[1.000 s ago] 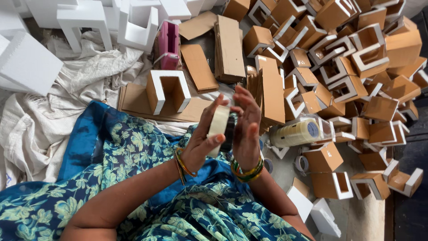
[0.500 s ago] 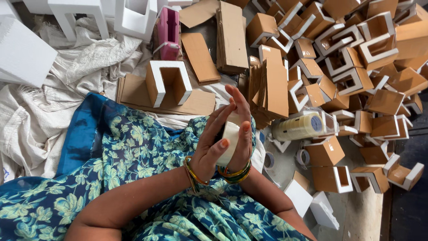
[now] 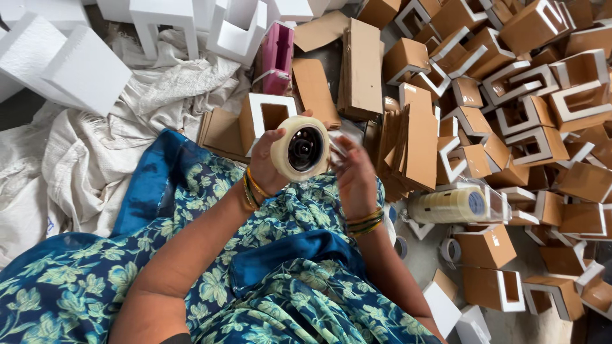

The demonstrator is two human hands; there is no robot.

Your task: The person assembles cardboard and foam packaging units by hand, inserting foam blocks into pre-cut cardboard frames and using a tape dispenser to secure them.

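Note:
My left hand (image 3: 271, 167) grips a roll of clear packing tape (image 3: 299, 149) and holds it up over my lap, its dark core facing the camera. My right hand (image 3: 352, 172) is just to the right of the roll, fingers bent and touching a loose clear strip pulled off its edge. Both wrists wear gold and green bangles. My lap is covered in blue floral cloth (image 3: 268, 267). A brown cardboard piece with a white foam U-shaped insert (image 3: 264, 116) lies right behind the roll.
A big heap of brown cardboard-wrapped foam pieces (image 3: 510, 108) fills the right side. A sleeve of several tape rolls (image 3: 456, 205) lies by my right wrist. Flat cardboard sheets (image 3: 363, 67), a pink box (image 3: 275, 58), white foam blocks (image 3: 70, 60) and white sacking (image 3: 83, 159) lie behind and left.
The tape roll has turned from edge-on between both palms to face-on in my left hand. My right hand has come off the roll and moved to its right side.

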